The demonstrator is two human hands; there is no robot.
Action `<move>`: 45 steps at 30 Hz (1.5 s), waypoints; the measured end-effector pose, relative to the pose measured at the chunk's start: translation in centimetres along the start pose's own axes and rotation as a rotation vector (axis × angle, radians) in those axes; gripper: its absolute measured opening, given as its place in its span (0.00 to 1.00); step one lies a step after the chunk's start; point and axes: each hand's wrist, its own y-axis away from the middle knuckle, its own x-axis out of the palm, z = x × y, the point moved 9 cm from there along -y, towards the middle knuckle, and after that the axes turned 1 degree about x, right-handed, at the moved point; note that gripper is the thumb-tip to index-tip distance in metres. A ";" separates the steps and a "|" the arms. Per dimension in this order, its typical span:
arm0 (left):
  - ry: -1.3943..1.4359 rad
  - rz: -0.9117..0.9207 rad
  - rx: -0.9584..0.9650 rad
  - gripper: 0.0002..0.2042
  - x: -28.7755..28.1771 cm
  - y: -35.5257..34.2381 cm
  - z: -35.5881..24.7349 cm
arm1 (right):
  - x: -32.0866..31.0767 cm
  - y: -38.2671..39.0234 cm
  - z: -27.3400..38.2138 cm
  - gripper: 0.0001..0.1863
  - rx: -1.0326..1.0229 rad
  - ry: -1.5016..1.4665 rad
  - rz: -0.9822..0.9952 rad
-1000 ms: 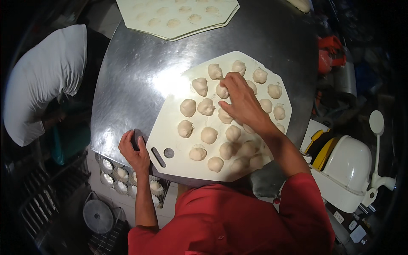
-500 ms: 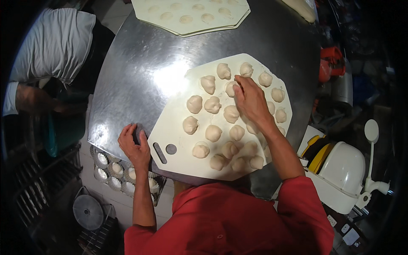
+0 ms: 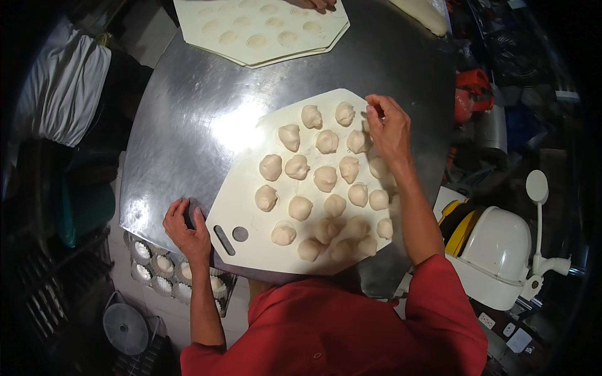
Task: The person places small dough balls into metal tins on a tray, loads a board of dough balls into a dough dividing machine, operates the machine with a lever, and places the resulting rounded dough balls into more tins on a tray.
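Note:
A white board (image 3: 241, 213) with a slot and round hole carries several pale dough balls (image 3: 325, 178) on the steel table (image 3: 169, 144). My right hand (image 3: 389, 125) is at the board's far right corner, fingers curled over that spot; whatever lies under them is hidden. My left hand (image 3: 187, 227) rests at the table's near left edge beside the board, fingers apart and holding nothing.
Another person's hand (image 3: 316, 5) touches stacked boards (image 3: 263, 47) with round marks; long dough (image 3: 426, 15) lies at far right. A white-clothed person (image 3: 59, 88) stands left. Below are small tins (image 3: 162, 264). Right are a white machine (image 3: 492, 250) and red object (image 3: 467, 97).
My right hand has moved from the middle dough balls to the board's far right corner. Another person's hand has appeared on the stacked boards. The view has shifted slightly.

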 end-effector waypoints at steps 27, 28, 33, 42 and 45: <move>-0.002 0.009 -0.020 0.15 0.6 -0.9 0.6 | 4.4 -2.8 -4.1 0.14 0.175 -0.088 0.274; -0.001 0.011 -0.016 0.15 0.7 -1.0 0.6 | 4.6 -2.7 -4.9 0.14 0.179 -0.088 0.271; 0.007 0.005 -0.005 0.15 0.5 -0.1 -0.4 | 3.6 -0.3 -1.8 0.29 -0.156 0.194 0.241; -0.054 -0.065 0.077 0.14 -0.7 1.6 -0.8 | 2.6 5.9 -0.4 0.35 -0.103 0.344 0.295; -0.019 -0.048 0.074 0.14 -0.9 1.6 -1.4 | -5.6 4.8 -4.4 0.28 -0.036 0.140 -0.048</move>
